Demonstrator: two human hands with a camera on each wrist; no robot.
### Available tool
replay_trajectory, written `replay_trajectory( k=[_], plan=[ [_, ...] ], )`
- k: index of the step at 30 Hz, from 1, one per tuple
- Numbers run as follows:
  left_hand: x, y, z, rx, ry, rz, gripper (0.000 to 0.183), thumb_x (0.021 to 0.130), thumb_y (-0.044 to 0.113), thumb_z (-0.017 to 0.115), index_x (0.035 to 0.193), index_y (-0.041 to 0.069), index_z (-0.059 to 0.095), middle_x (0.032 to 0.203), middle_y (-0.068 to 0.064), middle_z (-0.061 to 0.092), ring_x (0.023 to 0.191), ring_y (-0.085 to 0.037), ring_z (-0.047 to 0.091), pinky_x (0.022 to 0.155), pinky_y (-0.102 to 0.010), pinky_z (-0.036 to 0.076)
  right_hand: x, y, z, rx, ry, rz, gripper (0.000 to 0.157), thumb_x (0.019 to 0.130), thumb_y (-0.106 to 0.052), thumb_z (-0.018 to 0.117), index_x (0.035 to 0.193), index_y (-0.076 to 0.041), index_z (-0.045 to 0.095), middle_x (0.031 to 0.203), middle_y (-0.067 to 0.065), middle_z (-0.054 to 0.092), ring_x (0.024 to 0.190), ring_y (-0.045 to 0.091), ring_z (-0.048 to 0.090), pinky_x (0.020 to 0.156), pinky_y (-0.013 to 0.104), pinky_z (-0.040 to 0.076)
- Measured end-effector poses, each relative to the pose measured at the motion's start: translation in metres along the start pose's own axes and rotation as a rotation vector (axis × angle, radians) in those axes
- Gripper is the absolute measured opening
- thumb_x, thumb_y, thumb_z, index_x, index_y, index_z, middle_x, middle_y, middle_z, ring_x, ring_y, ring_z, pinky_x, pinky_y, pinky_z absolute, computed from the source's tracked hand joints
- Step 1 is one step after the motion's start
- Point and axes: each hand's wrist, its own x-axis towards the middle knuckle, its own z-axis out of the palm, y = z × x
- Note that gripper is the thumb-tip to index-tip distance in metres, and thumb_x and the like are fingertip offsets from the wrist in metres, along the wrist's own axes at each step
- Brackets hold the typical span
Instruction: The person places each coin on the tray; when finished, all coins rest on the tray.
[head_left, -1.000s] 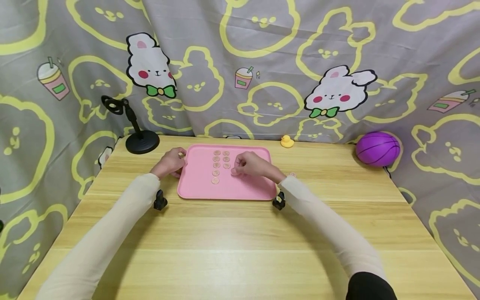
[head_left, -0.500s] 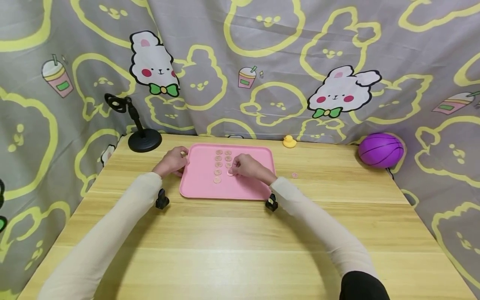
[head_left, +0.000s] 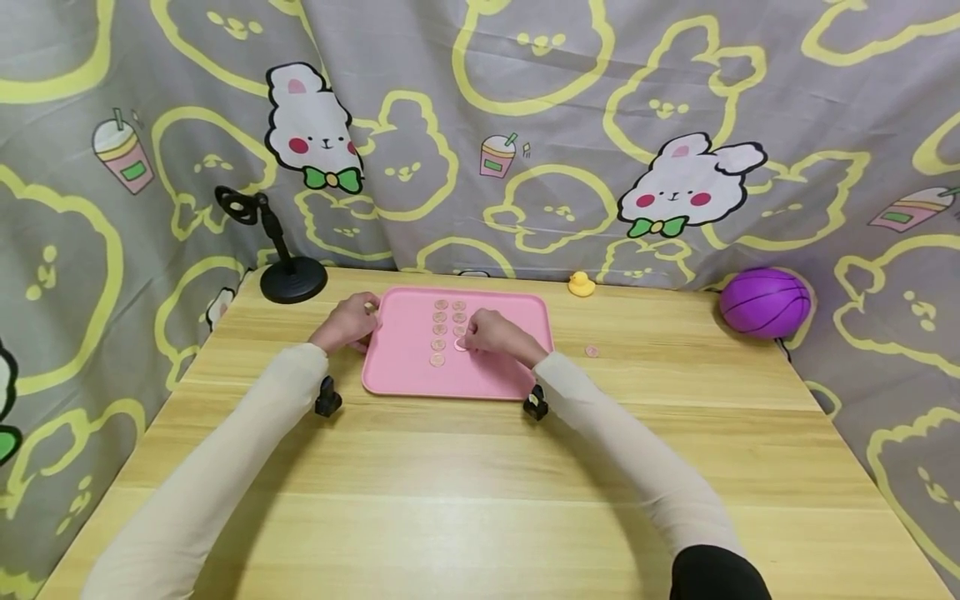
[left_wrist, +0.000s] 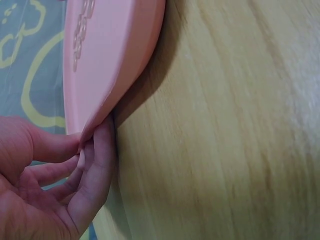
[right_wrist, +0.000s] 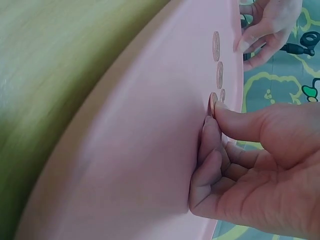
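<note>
A pink tray (head_left: 480, 379) lies on the table, and several copper-coloured coins (head_left: 438, 329) stand on it in two columns. At the tray's left end, my left hand (head_left: 348, 321) pinches the rim between thumb and fingers. The left wrist view shows that thumb (left_wrist: 57, 146) on top and the fingers beneath the rim. Over the tray, my right hand (head_left: 497, 333) pinches a coin (right_wrist: 213, 103) at the near end of the right column. That coin stands tilted on edge in the right wrist view, the curled fingers resting on the tray.
One more coin (head_left: 592, 352) lies on the wooden table (head_left: 480, 500) right of the tray. A yellow rubber duck (head_left: 581, 284) and a purple ball (head_left: 765, 302) are at the back. A black stand (head_left: 292, 279) occupies the back left, before a patterned curtain (head_left: 555, 75).
My right hand has moved slightly left with the coin, up to the right column's near end. The loose coin on the table has come out from behind the sleeve. My left hand keeps its grip.
</note>
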Motion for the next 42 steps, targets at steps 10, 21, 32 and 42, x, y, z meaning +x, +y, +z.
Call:
replay_trajectory(
  k=[10,21,32,42],
  plan=[
    [-0.0012,-0.0005,-0.0009,-0.008,0.008,-0.005,0.046,0.102,0.003,0.044,0.147,-0.004,0.043,0.115,-0.022,0.053,0.086,-0.025,0.067,0.069,-0.037,0.065,0.0036,-0.0035,0.0033,-0.024,-0.028,0.043,0.032,0.102,-0.016,0.069,0.071,-0.009,0.06,0.063,-0.002,0.05,0.058,0.01,0.043,0.053,0.02,0.036],
    [-0.0034,-0.0002,-0.001,-0.005,0.012,-0.008,0.044,0.103,0.004,0.043,0.147,-0.004,0.044,0.114,-0.021,0.053,0.085,-0.024,0.067,0.068,-0.036,0.065,0.0058,-0.0045,0.0025,-0.053,-0.044,0.033,0.038,0.102,-0.019,0.069,0.067,-0.012,0.055,0.062,-0.003,0.048,0.057,0.01,0.043,0.053,0.02,0.036],
    [-0.0019,0.0013,0.0003,0.0,0.012,0.006,0.045,0.102,0.004,0.045,0.146,-0.003,0.045,0.109,-0.02,0.054,0.085,-0.024,0.066,0.067,-0.035,0.065,0.0034,-0.001,-0.0001,-0.038,-0.036,0.045,0.045,0.101,-0.023,0.071,0.064,-0.014,0.047,0.06,-0.004,0.041,0.057,0.009,0.039,0.053,0.021,0.032],
    [0.0004,0.0001,0.0007,-0.004,0.006,0.004,0.042,0.104,0.005,0.045,0.145,-0.003,0.045,0.107,-0.02,0.054,0.082,-0.022,0.066,0.066,-0.035,0.065,-0.0007,0.0004,-0.0001,0.019,0.001,0.046,0.035,0.099,-0.021,0.074,0.069,-0.011,0.058,0.066,-0.001,0.054,0.061,0.011,0.047,0.056,0.02,0.04]
  ],
)
